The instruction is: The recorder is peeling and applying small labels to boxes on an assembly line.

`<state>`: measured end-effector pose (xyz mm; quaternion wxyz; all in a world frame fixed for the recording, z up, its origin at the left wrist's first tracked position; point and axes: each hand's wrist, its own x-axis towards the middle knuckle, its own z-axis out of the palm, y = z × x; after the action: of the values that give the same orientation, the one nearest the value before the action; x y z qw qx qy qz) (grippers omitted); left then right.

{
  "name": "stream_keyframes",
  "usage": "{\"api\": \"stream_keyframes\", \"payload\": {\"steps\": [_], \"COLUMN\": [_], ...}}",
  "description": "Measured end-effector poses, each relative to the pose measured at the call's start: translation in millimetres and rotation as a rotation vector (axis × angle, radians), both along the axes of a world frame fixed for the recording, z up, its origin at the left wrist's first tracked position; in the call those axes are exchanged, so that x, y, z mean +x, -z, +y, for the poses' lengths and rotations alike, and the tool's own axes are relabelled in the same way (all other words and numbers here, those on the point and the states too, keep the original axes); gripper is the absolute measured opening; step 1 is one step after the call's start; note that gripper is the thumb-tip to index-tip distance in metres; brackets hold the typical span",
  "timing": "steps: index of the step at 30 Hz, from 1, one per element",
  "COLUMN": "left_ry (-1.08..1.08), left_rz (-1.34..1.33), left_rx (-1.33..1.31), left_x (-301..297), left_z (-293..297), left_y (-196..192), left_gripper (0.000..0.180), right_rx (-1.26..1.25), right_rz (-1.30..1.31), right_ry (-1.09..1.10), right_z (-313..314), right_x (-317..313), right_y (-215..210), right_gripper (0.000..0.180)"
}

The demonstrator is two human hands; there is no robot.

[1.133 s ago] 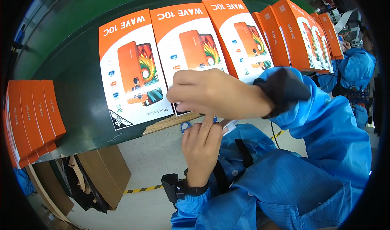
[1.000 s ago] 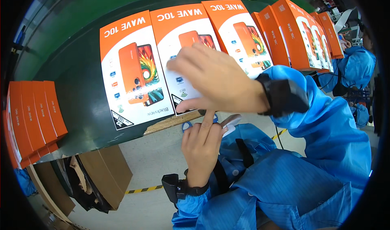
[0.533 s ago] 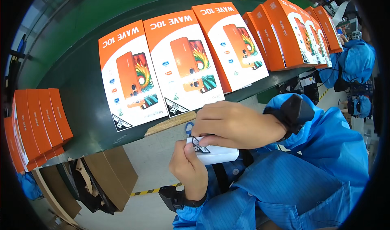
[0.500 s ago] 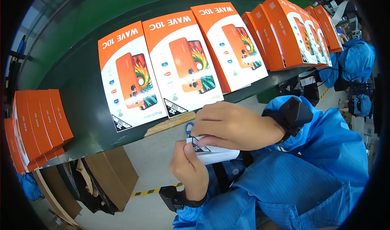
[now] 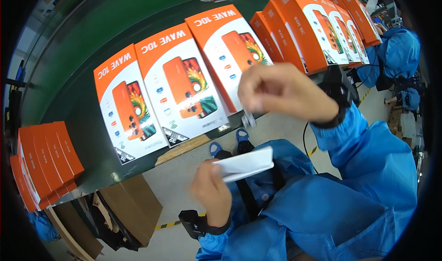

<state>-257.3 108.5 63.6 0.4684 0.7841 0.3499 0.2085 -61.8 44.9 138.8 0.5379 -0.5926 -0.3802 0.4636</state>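
Observation:
My left hand (image 5: 212, 187) pinches a folded white sheet of label backing (image 5: 248, 163) in front of the table edge, over the floor. Higher up, my right hand (image 5: 283, 93) is closed, thumb and fingers together, on a small label (image 5: 249, 119) that hangs below the fingertips and is blurred. That hand covers the lower part of an orange and white phone box (image 5: 216, 44) lying on the table. Two similar boxes, a middle box (image 5: 177, 83) and a left box (image 5: 124, 106), lie beside it, each with a black triangular label at its lower left corner.
Several orange boxes (image 5: 299, 35) stand in a row at the right, and another row (image 5: 48, 162) stands at the left end of the green table (image 5: 92, 173). Brown cardboard (image 5: 133, 205) is below the table. A person in blue (image 5: 398, 53) is at the far right.
My right hand has left the white sheet and moved up to the right-hand phone box with a small label. The sheet stays in my left hand. The view has shifted slightly.

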Motion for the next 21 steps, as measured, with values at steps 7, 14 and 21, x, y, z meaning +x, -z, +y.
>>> {"api": "stream_keyframes", "payload": {"steps": [7, 14, 21], "left_ry": [0.424, 0.403, 0.393], "left_rz": [-0.250, -0.204, -0.183], "left_rx": [0.476, 0.594, 0.567], "left_x": [67, 88, 91], "left_z": [-26, -38, -40], "left_y": [1, 19, 22], "left_gripper": [0.014, 0.014, 0.015], "right_rx": [-0.070, -0.011, 0.011], "right_rz": [-0.516, -0.567, -0.591], "right_ry": [-0.312, -0.316, -0.327], "right_z": [16, 14, 14], "right_x": [41, 41, 43], "right_y": [21, 30, 32], "right_gripper": [0.013, 0.014, 0.013]}}
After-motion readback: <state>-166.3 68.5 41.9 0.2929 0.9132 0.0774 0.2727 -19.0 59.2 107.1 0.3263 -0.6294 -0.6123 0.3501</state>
